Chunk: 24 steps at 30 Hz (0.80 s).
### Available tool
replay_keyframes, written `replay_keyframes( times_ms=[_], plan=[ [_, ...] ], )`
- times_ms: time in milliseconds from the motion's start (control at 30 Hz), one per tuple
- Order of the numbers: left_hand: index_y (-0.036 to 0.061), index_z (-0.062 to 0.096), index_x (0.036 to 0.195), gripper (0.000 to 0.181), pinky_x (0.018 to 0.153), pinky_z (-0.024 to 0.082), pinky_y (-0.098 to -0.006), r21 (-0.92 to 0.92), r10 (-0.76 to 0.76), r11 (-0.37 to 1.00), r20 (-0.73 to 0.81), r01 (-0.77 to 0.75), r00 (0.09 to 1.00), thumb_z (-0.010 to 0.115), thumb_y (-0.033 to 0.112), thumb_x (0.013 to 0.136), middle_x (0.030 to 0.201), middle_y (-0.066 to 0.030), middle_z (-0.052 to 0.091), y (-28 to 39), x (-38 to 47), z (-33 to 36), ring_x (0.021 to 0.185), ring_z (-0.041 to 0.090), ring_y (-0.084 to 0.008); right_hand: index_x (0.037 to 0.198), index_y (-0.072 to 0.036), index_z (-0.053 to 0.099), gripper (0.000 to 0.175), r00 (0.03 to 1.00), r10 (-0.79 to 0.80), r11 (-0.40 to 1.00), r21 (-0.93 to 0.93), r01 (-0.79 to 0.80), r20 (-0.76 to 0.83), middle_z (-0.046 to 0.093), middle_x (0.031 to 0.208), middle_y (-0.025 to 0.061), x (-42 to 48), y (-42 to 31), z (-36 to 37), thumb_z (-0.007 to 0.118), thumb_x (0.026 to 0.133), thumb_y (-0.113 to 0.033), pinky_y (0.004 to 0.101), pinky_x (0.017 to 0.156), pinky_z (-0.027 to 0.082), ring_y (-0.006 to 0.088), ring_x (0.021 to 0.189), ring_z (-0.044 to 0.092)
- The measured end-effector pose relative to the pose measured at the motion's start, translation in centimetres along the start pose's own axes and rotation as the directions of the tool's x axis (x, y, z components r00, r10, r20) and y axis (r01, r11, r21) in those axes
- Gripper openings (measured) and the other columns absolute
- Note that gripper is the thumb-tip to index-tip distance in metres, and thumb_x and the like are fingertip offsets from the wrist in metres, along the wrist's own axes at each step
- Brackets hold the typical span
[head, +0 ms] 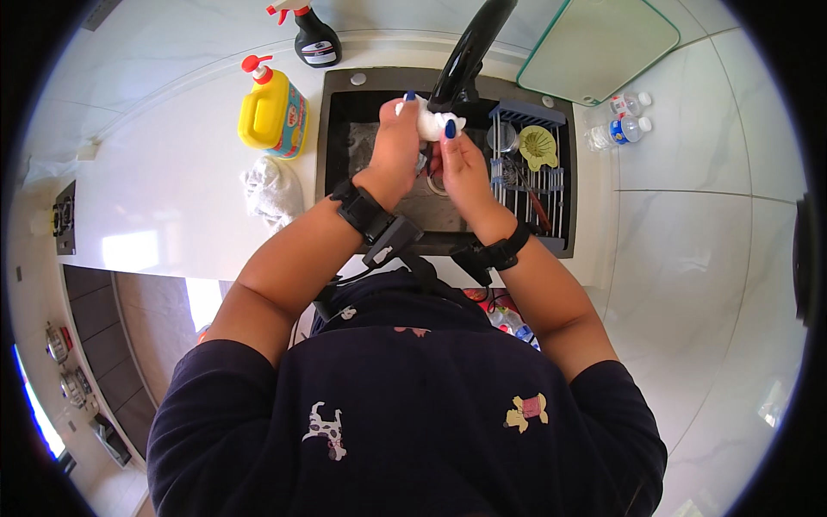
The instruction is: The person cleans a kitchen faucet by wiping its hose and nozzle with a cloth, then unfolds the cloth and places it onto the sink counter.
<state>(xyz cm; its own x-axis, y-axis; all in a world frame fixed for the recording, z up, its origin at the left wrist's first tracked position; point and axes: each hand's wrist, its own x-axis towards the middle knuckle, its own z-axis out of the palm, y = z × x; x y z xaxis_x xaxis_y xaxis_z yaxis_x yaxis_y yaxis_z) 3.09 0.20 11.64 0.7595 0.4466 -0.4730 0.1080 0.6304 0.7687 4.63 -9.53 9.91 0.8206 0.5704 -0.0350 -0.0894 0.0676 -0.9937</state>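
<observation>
Both hands are over a dark kitchen sink (325, 148), close under its black faucet (462, 61). My left hand (398, 143) grips a bunched white cloth (431, 123), its thumb pressing along the top. The cloth's right end is held by my right hand (464, 165), with the thumb on top and the fingers curled below. Something dark and thin shows between the hands, too hidden to name. Below them, part of the round drain (437, 185) is visible in the basin floor.
A rack (526, 116) at the sink's right holds a yellow-green strainer (538, 147) and a brown-handled utensil (538, 210). Left stand a yellow pump bottle (265, 113), a black spray bottle (318, 45) and a grey-white cloth (272, 190). Plastic bottles (619, 132) and a cutting board (597, 48) are right.
</observation>
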Motion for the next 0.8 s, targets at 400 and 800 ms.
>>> replay_keyframes(
  times_ms=[400,800],
  plan=[
    [-0.0012,0.056,0.076,0.034,0.057,0.039,-0.0248,0.033,0.265,0.963,0.064,-0.268,0.962,0.039,0.027,0.087,0.067,-0.0045,0.055,-0.8,2.8,0.7,0.059,0.048,-0.0112,0.078,0.001,0.052,0.038,0.946,-0.099,0.909,-0.415,-0.04,-0.308,0.052,0.079,0.0237,3.2,-0.2,-0.4,0.028,0.087,-0.028,0.0418,0.064,0.039,0.0423,0.078,0.047],
    [-0.0029,0.049,0.061,0.037,0.049,0.035,-0.029,0.2,0.454,0.881,-0.105,-0.429,0.885,0.04,0.025,0.084,0.054,-0.0059,0.047,-1.1,3.4,1.3,0.05,0.04,-0.0133,0.071,-0.002,0.057,0.045,0.922,-0.146,0.795,-0.597,-0.106,-0.359,0.055,0.065,0.0203,3.5,-2.5,1.0,0.027,0.087,-0.031,0.045,0.058,0.04,0.0401,0.065,0.051]
  ],
)
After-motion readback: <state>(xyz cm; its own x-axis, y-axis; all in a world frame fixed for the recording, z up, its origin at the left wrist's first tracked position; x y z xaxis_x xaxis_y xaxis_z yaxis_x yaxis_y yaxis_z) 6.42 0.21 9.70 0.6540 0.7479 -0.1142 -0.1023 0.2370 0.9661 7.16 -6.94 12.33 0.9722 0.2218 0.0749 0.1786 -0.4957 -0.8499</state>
